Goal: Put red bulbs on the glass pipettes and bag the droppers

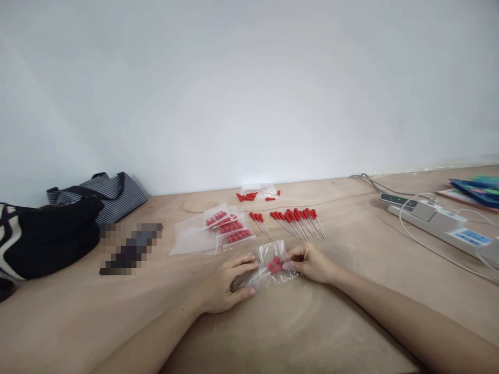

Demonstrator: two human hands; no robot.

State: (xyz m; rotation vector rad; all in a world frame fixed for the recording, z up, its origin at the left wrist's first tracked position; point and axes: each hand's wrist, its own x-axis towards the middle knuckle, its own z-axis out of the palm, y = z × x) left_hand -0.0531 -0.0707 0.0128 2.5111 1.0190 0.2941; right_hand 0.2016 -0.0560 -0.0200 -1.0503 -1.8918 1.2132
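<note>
A clear plastic bag [287, 276] lies on the table before me, with a few red-bulbed glass droppers [275, 265] in or under it; I cannot tell which. Beside the bag's left end rests my left hand [230, 285], fingers and thumb apart around the dropper tips. My right hand [310, 262] is closed in a pinch on the bag's right edge, close to the red bulbs. Farther back, a row of red-topped droppers [298, 221] lies side by side, three more droppers [261, 224] to their left. Small bags of red rubber bulbs [234, 228] overlap at centre left.
Loose red bulbs [246, 197] and a clear bag [257, 189] lie near the wall. At right are a white power strip [440, 228] with cables and blue folders [475, 192]. A striped bag [128, 192], black cloth [58, 239] and a blurred dark object [132, 252] occupy the left.
</note>
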